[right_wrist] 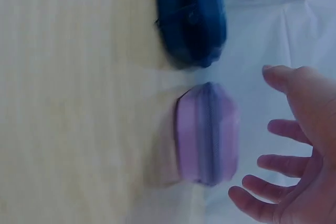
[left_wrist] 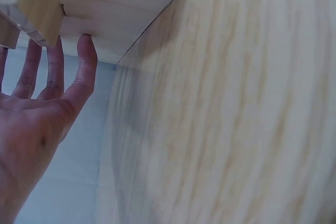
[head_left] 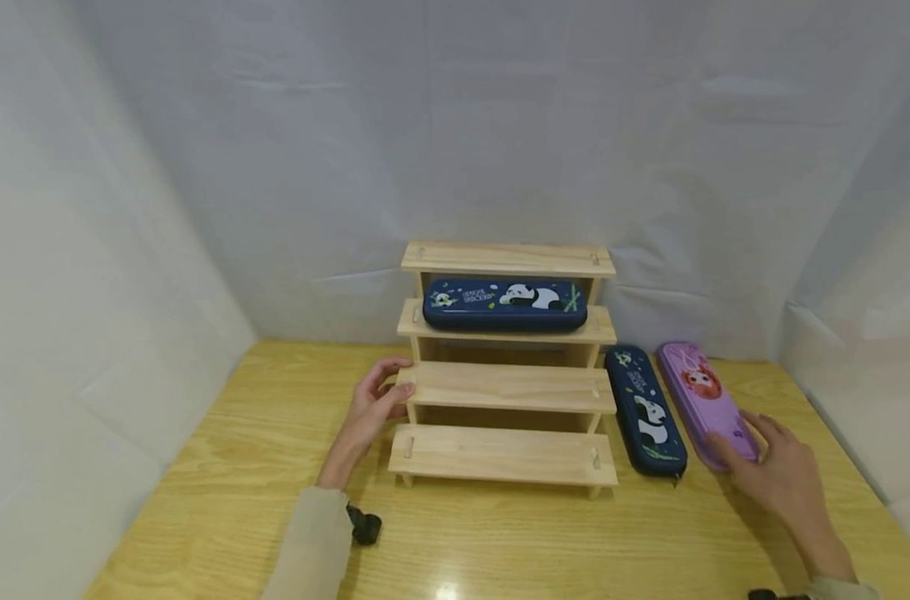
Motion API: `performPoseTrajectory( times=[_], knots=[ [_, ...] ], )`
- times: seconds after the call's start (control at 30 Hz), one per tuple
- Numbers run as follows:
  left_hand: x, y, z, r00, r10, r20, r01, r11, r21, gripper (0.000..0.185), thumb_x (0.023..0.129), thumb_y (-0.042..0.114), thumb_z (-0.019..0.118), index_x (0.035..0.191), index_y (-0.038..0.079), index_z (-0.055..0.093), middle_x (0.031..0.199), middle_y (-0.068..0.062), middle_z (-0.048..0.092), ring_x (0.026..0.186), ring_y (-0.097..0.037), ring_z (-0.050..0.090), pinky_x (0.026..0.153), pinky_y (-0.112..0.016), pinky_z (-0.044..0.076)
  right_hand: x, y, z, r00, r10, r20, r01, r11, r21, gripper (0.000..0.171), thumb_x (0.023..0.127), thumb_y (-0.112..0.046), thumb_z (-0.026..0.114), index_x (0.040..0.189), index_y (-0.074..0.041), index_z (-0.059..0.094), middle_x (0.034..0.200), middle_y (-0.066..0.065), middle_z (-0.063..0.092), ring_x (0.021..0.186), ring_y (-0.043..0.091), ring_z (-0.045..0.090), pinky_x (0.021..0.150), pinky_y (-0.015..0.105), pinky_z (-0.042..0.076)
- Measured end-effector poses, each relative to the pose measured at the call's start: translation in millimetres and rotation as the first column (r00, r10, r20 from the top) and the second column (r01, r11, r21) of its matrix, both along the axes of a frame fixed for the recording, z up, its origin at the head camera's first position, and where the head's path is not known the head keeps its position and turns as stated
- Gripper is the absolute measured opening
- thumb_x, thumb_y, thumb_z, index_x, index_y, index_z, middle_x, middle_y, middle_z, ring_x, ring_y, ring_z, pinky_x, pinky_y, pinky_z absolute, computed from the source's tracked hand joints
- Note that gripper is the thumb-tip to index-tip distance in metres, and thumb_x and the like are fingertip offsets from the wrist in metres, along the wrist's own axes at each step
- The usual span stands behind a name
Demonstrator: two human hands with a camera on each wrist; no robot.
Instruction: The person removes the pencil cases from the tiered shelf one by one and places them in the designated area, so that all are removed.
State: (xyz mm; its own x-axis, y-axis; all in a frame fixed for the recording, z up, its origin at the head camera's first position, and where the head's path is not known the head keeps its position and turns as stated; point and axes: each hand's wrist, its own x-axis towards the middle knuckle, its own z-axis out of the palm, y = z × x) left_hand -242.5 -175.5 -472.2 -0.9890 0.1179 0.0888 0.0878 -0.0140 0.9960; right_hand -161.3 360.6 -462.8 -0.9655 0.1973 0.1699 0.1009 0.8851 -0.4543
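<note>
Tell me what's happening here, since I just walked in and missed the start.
A person sits at a wooden table with a stepped wooden rack. The left hand rests open against the rack's left end. The right hand, fingers spread, is at the near end of a purple pencil case lying on the table beside a navy panda case. Another navy panda case sits on the rack's second-highest step.

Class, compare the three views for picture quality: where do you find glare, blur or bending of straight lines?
Head view: sharp, with a pale glare patch on the yellow wooden table near the bottom edge. Left wrist view: table grain smeared and curved, while the left hand stays fairly crisp. Right wrist view: soft throughout, the purple pencil case and right hand blurred.
</note>
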Motion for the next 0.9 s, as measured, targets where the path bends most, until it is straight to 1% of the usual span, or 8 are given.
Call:
performPoseTrajectory(
  times=[0.13,0.37,0.47,0.6,0.7,0.83,0.87,0.9],
  knots=[
    [0.3,0,0.4,1.000,-0.002,-0.004,0.002,1.000,-0.007,0.039,0.101,0.015,0.063,0.138,0.008,0.052,0.131,-0.001,0.047,0.094,-0.010,0.059,0.075,-0.030,0.059,-4.4,-8,7.1,0.992,0.030,-0.124,-0.031,0.999,-0.011,0.069,0.095,-0.043,0.068,0.141,0.007,0.053,0.142,0.045,0.044,0.123,0.068,0.043,0.098,0.077,0.035],
    [0.7,0,0.6,1.000,0.001,-0.010,-0.001,1.000,-0.001,0.038,0.101,0.013,0.062,0.137,0.007,0.052,0.131,-0.001,0.048,0.092,-0.009,0.059,0.073,-0.028,0.059,-16.7,-34,28.9,0.965,0.058,-0.255,-0.075,0.995,-0.060,0.065,0.092,-0.039,0.074,0.143,-0.002,0.056,0.145,0.036,0.050,0.128,0.062,0.048,0.098,0.075,0.039],
    [0.6,1,0.6,1.000,0.008,-0.007,-0.008,1.000,0.002,0.038,0.101,0.013,0.062,0.137,0.007,0.053,0.130,0.000,0.049,0.093,-0.009,0.059,0.073,-0.029,0.059,-20.6,-46,34.6,0.953,0.071,-0.295,-0.095,0.993,-0.068,0.065,0.090,-0.037,0.076,0.143,-0.004,0.058,0.143,0.033,0.055,0.123,0.056,0.055,0.094,0.069,0.044],
    [0.3,2,0.6,1.000,0.009,-0.008,-0.009,1.000,-0.003,0.038,0.101,0.014,0.062,0.137,0.008,0.053,0.132,0.000,0.049,0.093,-0.008,0.059,0.073,-0.029,0.058,-26.0,-64,42.6,0.945,0.098,-0.311,-0.125,0.990,-0.069,0.065,0.090,-0.038,0.076,0.144,-0.008,0.058,0.142,0.030,0.057,0.111,0.050,0.063,0.085,0.061,0.050],
    [0.3,2,0.5,1.000,0.011,-0.008,-0.011,1.000,-0.005,0.039,0.101,0.014,0.062,0.138,0.008,0.053,0.132,-0.001,0.049,0.093,-0.008,0.059,0.074,-0.029,0.059,-31.7,-76,48.6,0.936,0.117,-0.333,-0.160,0.982,-0.102,0.064,0.089,-0.038,0.077,0.143,-0.010,0.059,0.143,0.029,0.056,0.117,0.051,0.061,0.089,0.062,0.051],
    [0.8,2,0.5,1.000,0.020,-0.007,-0.020,1.000,-0.006,0.038,0.100,0.014,0.063,0.137,0.007,0.053,0.132,-0.002,0.048,0.093,-0.009,0.059,0.073,-0.029,0.059,-40.7,-92,54.5,0.908,0.167,-0.383,-0.235,0.963,-0.136,0.062,0.089,-0.035,0.079,0.142,-0.009,0.059,0.146,0.026,0.056,0.129,0.049,0.056,0.094,0.063,0.049],
    [1.0,2,0.5,1.000,0.022,-0.008,-0.022,1.000,-0.007,0.038,0.100,0.014,0.063,0.137,0.007,0.053,0.132,-0.002,0.048,0.093,-0.009,0.059,0.073,-0.029,0.059,-42.8,-96,55.8,0.902,0.181,-0.393,-0.251,0.958,-0.135,0.062,0.089,-0.034,0.078,0.143,-0.009,0.059,0.146,0.024,0.056,0.128,0.047,0.056,0.093,0.061,0.049],
    [1.0,2,0.3,1.000,0.023,-0.008,-0.023,1.000,-0.009,0.038,0.100,0.014,0.063,0.137,0.008,0.053,0.132,-0.002,0.048,0.093,-0.009,0.059,0.073,-0.029,0.059,-44.9,-99,57.1,0.896,0.195,-0.400,-0.267,0.955,-0.133,0.062,0.090,-0.034,0.078,0.144,-0.010,0.058,0.147,0.022,0.056,0.126,0.043,0.057,0.092,0.054,0.051]
  ],
)
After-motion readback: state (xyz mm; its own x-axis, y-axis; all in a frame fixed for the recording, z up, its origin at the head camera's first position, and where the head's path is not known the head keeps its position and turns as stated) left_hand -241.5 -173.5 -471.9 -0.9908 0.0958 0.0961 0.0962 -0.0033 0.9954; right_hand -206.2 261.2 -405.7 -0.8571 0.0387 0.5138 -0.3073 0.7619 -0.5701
